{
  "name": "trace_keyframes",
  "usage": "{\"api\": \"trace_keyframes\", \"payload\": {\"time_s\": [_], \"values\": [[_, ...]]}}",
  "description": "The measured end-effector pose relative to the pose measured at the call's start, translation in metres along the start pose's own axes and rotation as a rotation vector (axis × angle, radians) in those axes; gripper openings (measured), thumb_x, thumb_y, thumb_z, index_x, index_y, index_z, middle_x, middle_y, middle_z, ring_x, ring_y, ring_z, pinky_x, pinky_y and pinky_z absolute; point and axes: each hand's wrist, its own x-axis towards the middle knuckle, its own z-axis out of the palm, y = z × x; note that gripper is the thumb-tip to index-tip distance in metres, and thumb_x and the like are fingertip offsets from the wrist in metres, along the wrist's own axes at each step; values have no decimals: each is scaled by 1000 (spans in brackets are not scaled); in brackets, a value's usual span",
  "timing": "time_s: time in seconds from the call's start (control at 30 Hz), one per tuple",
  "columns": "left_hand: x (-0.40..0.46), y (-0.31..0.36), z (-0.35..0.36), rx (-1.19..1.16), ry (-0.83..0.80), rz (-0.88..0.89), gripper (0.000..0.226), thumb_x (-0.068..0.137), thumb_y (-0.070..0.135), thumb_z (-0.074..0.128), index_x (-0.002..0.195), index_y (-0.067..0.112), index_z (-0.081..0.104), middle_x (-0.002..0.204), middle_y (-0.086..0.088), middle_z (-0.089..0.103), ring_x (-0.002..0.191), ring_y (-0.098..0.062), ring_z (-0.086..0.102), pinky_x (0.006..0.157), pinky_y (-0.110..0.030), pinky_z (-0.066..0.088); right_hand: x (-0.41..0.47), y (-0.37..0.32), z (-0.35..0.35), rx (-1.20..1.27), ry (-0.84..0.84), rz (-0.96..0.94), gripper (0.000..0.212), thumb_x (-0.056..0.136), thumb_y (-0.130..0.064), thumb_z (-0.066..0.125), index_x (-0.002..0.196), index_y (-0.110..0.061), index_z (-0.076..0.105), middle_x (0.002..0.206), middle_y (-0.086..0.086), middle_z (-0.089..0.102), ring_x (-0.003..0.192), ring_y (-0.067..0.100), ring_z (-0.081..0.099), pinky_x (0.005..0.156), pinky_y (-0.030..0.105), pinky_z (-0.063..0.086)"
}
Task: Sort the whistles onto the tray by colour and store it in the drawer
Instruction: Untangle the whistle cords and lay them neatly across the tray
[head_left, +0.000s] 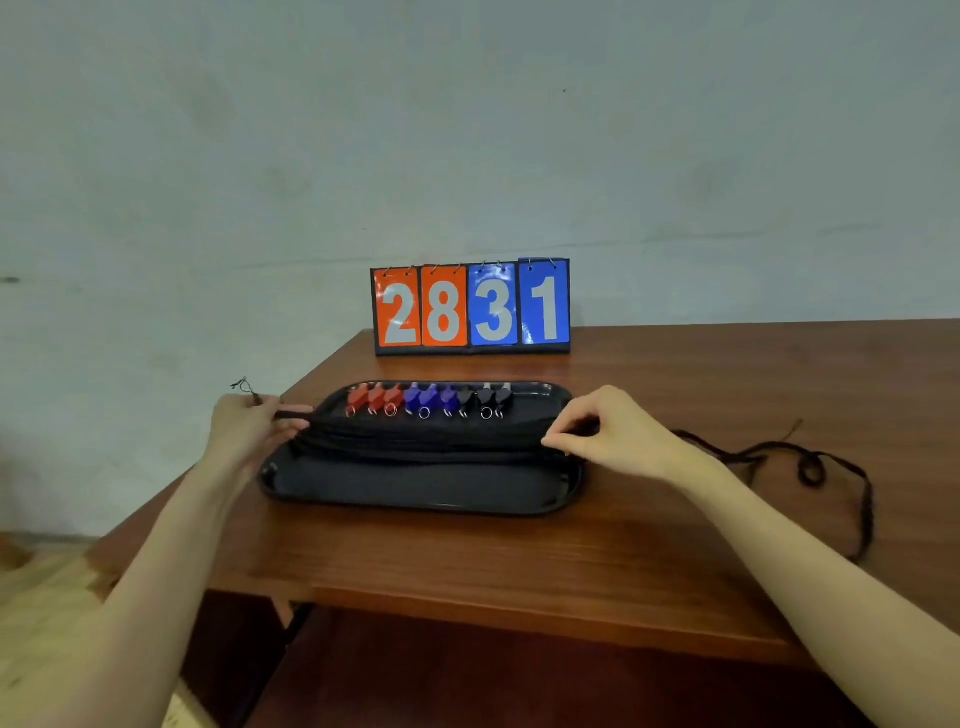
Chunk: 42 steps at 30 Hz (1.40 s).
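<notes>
A black tray (415, 491) lies on the wooden desk (519, 561). Along its far edge stands a row of whistles: three red whistles (375, 399) at the left, three blue whistles (428, 399) in the middle, three black whistles (485, 399) at the right. A bundle of black cords (426, 441) stretches across the tray's middle. My left hand (249, 426) grips the bundle's left end, and my right hand (602, 431) pinches its right end.
A flip scoreboard (471, 307) reading 28 and 31 stands behind the tray near the wall. A loose black cord (810, 467) loops over the desk to the right. The desk's front edge (519, 605) is close to me; the open space below is dark.
</notes>
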Motion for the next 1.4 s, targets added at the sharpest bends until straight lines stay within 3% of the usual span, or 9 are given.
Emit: {"api": "trace_keyframes", "payload": {"time_s": [0.13, 0.27, 0.37, 0.5, 0.67, 0.83, 0.97, 1.17, 1.4], "values": [[0, -12, -15, 306, 55, 138, 19, 90, 10, 62, 100, -6, 66, 85, -14, 69, 61, -15, 67, 61, -24, 56, -1, -3, 2, -76, -50, -21, 4, 84, -25, 71, 83, -24, 75, 76, -19, 65, 81, -7, 60, 69, 6, 45], [1, -18, -20, 489, 110, 192, 17, 79, 13, 75, 95, 5, 74, 94, -11, 70, 89, -22, 62, 81, -33, 49, -3, -5, 3, -135, -83, -36, 5, 83, -23, 72, 83, -21, 77, 71, -19, 65, 78, -1, 61, 67, 4, 42], [1, -24, -17, 565, 87, 181, 23, 77, 13, 78, 96, 3, 71, 93, -10, 67, 79, -22, 60, 68, -23, 51, -2, -3, 5, -182, -85, -43, 6, 82, -24, 73, 84, -21, 78, 73, -20, 65, 79, 1, 61, 81, 13, 39], [4, -30, -12, 685, 87, 207, 22, 75, 18, 80, 89, 7, 68, 87, -10, 68, 81, -27, 63, 70, -33, 49, -1, -1, 6, -271, -46, -52, 12, 84, -28, 71, 90, -22, 78, 83, -14, 70, 84, 0, 52, 93, 24, 30], [5, -32, -7, 745, 89, 209, 23, 74, 19, 81, 88, 8, 66, 92, -12, 67, 80, -28, 62, 72, -36, 52, 2, 9, 16, -396, 8, -32, 12, 83, -35, 70, 91, -28, 75, 88, -12, 68, 99, 6, 41, 95, 30, 30], [-1, -28, 0, 825, 199, 243, 55, 71, 21, 83, 109, 2, 47, 106, -19, 60, 92, -37, 59, 69, -39, 44, 4, 12, 21, -397, 33, -5, 15, 81, -37, 71, 94, -28, 73, 88, -12, 62, 104, 10, 36, 91, 30, 30], [-16, -21, 14, 875, 271, 343, 55, 78, 18, 77, 117, 2, 42, 116, -23, 50, 93, -41, 60, 69, -40, 46, 6, 10, 13, -343, 74, -28, 15, 77, -47, 70, 88, -36, 69, 78, -20, 61, 97, 11, 49, 89, 38, 43], [-44, -7, 72, 803, -14, 470, 36, 88, 26, 64, 119, 13, 50, 102, -2, 60, 78, -8, 53, 69, -23, 42, 4, 11, -22, -265, 272, 127, 14, 85, -30, 67, 90, -19, 73, 84, -7, 69, 84, 9, 62, 86, 35, 51], [-103, 20, 161, 615, -372, 780, 27, 89, 27, 63, 113, 20, 54, 99, 8, 55, 81, -3, 54, 71, -18, 46, -31, 37, -93, -164, 316, 576, 18, 85, -26, 70, 94, -10, 71, 94, 2, 62, 91, 15, 55, 77, 30, 41]]}}
